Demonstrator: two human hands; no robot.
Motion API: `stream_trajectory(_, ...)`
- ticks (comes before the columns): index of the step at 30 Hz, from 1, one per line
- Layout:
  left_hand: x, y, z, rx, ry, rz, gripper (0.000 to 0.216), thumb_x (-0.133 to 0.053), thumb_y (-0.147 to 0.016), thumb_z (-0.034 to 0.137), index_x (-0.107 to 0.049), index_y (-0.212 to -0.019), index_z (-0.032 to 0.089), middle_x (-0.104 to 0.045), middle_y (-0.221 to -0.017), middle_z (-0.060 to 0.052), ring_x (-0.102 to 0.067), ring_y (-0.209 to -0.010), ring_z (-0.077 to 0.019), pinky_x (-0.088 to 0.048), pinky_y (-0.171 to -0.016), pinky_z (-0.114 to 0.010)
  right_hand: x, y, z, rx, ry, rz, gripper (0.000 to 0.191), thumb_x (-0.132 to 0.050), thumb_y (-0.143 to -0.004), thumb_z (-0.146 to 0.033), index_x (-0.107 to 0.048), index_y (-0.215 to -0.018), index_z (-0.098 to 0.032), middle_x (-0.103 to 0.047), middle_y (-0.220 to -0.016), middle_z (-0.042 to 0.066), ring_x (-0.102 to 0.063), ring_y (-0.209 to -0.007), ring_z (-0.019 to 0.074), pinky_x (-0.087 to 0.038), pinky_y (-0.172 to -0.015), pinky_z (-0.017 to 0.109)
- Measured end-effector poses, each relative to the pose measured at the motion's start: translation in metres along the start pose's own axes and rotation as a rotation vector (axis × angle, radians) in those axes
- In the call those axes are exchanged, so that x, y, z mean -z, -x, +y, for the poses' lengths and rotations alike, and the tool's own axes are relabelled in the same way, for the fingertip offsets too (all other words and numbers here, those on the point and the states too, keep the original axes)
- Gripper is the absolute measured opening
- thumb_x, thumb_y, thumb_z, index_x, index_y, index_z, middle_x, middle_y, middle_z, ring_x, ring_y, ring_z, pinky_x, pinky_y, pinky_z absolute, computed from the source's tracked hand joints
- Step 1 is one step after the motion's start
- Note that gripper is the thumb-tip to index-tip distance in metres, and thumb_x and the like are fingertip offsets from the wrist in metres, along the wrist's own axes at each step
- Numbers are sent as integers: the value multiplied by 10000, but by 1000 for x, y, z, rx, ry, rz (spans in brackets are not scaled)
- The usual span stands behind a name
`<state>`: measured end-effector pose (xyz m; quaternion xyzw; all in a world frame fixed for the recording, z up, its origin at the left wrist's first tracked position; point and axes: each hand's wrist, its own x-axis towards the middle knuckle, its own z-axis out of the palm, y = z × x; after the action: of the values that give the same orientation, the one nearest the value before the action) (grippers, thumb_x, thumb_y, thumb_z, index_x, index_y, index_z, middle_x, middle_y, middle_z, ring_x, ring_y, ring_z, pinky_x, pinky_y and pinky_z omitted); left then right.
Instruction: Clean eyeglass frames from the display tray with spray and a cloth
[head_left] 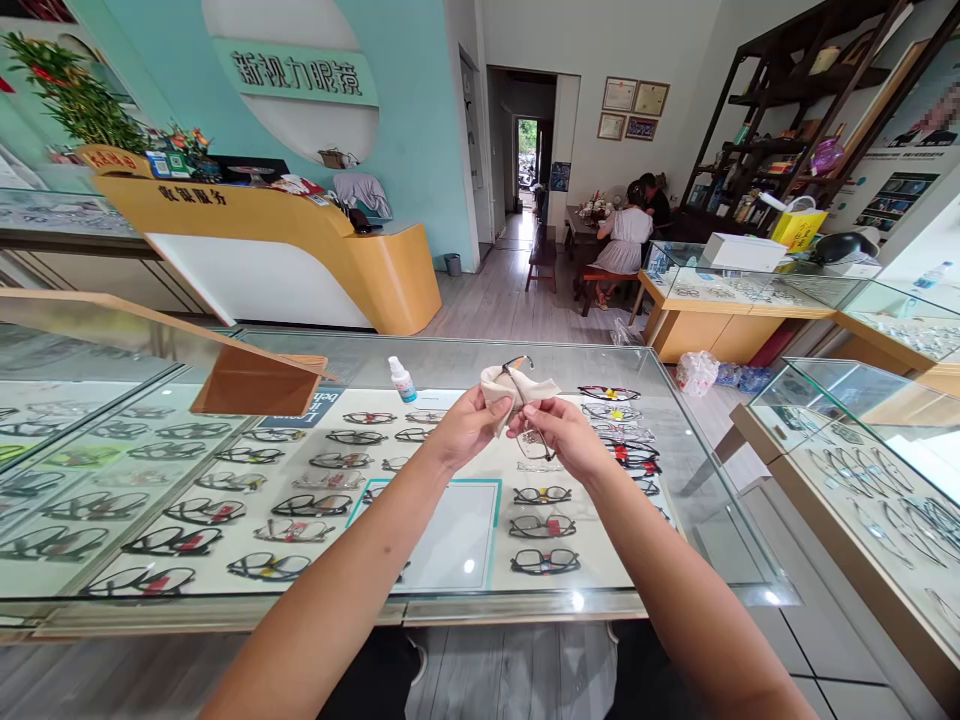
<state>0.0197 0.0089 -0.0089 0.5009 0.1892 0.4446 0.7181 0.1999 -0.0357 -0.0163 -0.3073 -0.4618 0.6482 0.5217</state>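
Above the glass display case [450, 350], my left hand [474, 424] is closed on a cream cloth [536, 387], which is folded around part of a pair of eyeglasses [541, 446]. One temple of the glasses sticks up beyond the cloth. Close beside it, my right hand [559, 430] pinches the glasses' frame, with a lens rim hanging below the fingers. The cloth and fingers hide the rest of the glasses. A white spray bottle [402, 379] with a blue label stands upright on the glass, left of my hands.
Rows of eyeglasses [543, 562] lie inside the case under the glass. A wooden-framed mirror or stand [259, 380] is at the left. More display cases [862, 480] stand at the right. Behind are a yellow counter [405, 280] and two people [626, 235] at a table.
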Motion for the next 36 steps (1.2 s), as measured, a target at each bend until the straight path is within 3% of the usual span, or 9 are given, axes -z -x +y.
stream_trajectory(2, -2, 1, -3, -10, -10, 47, 473, -1011, -725, 386, -704, -1000, 154, -710, -754, -8, -602, -603, -108, -487, -598, -249, 0, -1, 2, -8, 16, 1, 450, -917, -786, -586, -729, -912, -197, -793, -863, 46, -731, -811, 198, -454, -790, 333)
stream_trajectory(7, -5, 0, -8, 30, -38, 228, 600, -888, -770, 711, -643, -821, 165, -587, -570, 26, -443, -423, -81, -308, -411, -227, -8, 0, 14, -21, 98, -38, 468, -894, -807, -608, -777, -984, -190, -809, -915, 69, -730, -896, 212, -436, -773, 320)
stream_trajectory(9, -6, -1, -7, 34, -13, 219, 597, -860, -793, 726, -653, -814, 166, -598, -579, 12, -473, -438, -96, -331, -416, -234, -8, 0, 15, -17, 89, -30, 451, -882, -825, -608, -772, -964, -194, -812, -922, 69, -738, -906, 213, -450, -791, 322)
stream_trajectory(14, -6, -3, 0, 11, 96, 102, 572, -770, -899, 706, -778, -1014, 145, -740, -771, -76, -675, -667, -187, -524, -591, -299, -4, 1, -2, 8, -35, -7, 424, -907, -816, -585, -691, -861, -223, -809, -918, 45, -759, -845, 206, -497, -782, 317)
stream_trajectory(18, 4, -7, 3, -32, 113, 224, 531, -773, -932, 640, -804, -1158, 160, -822, -1080, -110, -767, -960, -226, -619, -833, -331, -1, 5, -19, 47, -88, 8, 404, -922, -809, -557, -680, -840, -234, -813, -929, 48, -755, -832, 205, -494, -723, 295)
stream_trajectory(20, 10, -7, 1, -37, 85, 259, 516, -814, -907, 614, -812, -1136, 152, -827, -1110, -110, -768, -1038, -227, -613, -921, -325, 1, 7, -26, 100, -114, 48, 389, -931, -806, -537, -685, -838, -238, -815, -937, 47, -746, -835, 202, -504, -742, 297)
stream_trajectory(28, 4, -3, -12, 36, -106, 105, 613, -800, -829, 752, -818, -1024, 172, -812, -919, -92, -754, -946, -237, -591, -884, -339, 7, 9, -36, 300, -65, 238, 369, -880, -845, -561, -677, -846, -253, -805, -1018, 46, -665, -925, 211, -502, -835, 322)
stream_trajectory(33, -3, 1, -10, 13, -277, 60, 601, -804, -814, 763, -798, -901, 168, -764, -832, -79, -682, -821, -205, -556, -804, -326, 7, 8, -36, 299, 26, 260, 383, -848, -845, -600, -668, -869, -263, -800, -1109, 72, -667, -1088, 260, -504, -931, 367)
stream_trajectory(36, -6, 4, -9, 9, -353, 5, 600, -799, -821, 759, -775, -817, 160, -718, -790, -65, -624, -778, -185, -501, -728, -300, 4, 7, -31, 235, 34, 253, 430, -859, -809, -644, -659, -871, -268, -797, -1125, 76, -674, -1040, 262, -520, -853, 362)
